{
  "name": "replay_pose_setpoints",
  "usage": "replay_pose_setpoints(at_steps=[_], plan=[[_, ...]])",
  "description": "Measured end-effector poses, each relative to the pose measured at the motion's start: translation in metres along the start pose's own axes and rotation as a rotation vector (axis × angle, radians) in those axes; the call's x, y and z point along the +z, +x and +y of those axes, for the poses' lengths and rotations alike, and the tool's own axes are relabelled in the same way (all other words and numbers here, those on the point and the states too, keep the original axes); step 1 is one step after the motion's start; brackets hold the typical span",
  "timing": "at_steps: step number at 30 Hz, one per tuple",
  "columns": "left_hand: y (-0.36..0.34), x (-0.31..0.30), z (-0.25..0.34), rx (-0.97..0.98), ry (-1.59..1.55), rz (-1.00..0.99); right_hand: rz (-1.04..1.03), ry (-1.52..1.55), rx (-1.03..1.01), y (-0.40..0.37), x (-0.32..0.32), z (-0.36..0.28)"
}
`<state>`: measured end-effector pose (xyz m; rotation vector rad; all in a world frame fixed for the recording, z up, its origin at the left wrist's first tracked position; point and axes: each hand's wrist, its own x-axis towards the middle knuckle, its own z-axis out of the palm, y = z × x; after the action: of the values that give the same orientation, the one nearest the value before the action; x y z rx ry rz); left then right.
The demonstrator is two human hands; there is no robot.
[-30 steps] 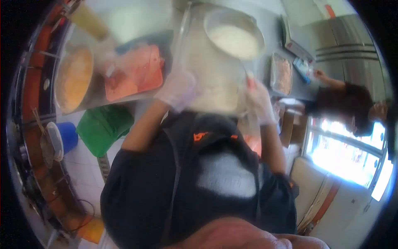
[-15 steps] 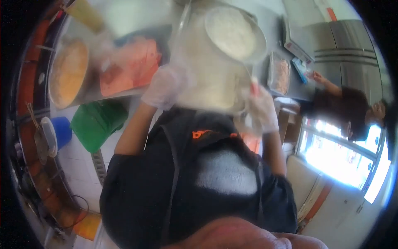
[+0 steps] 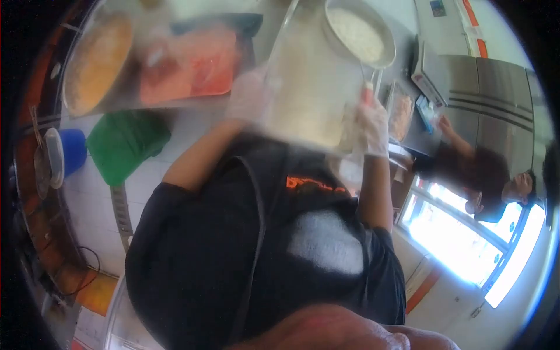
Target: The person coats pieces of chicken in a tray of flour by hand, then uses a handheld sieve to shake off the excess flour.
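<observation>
My right hand [image 3: 374, 126], in a clear plastic glove, is closed around the red handle of a round strainer [image 3: 388, 55] with white flour-like powder in it. The strainer lies over the far right part of a big shallow metal tray [image 3: 303, 105] with pale powder on it. At the tray's near left edge is my left hand [image 3: 249, 96], also gloved; its fingers are smeared, so its grip cannot be made out. Left of it lies a red tray [image 3: 186, 73] with pinkish-red pieces that look like raw meat. Farther left stands a large bowl [image 3: 96, 64] with orange contents.
Below the counter at left are a green bin [image 3: 125, 143] and a blue bucket [image 3: 73, 153]. On the right counter are a clear container of pinkish pieces [image 3: 401, 116] and a flat box [image 3: 429, 73]. Another person [image 3: 475, 169] stands at far right, one hand near a blue box [image 3: 424, 115].
The view has shifted, so both my hands, the trays and the bin appear higher. My right hand stays at the strainer handle, and my left hand stays beside the metal tray.
</observation>
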<state>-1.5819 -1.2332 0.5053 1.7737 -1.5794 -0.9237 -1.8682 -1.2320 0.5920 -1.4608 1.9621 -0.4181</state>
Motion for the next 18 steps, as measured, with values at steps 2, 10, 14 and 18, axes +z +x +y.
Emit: replay_pose_setpoints(at_steps=[2, 10, 14, 18], plan=[[0.003, 0.002, 0.002, -0.008, -0.018, 0.002, 0.083, 0.029, 0.023, -0.024, -0.010, -0.035], [0.000, -0.002, -0.033, 0.170, -0.111, -0.021, 0.047, -0.026, -0.008, -0.011, -0.011, -0.017], [0.007, -0.031, -0.065, 0.030, -0.286, -0.132, 0.350, -0.358, -0.539, -0.040, -0.013, -0.036], [-0.039, -0.050, -0.066, 0.004, -0.227, -0.299, 0.066, -0.001, -0.011, -0.010, 0.002, -0.012]])
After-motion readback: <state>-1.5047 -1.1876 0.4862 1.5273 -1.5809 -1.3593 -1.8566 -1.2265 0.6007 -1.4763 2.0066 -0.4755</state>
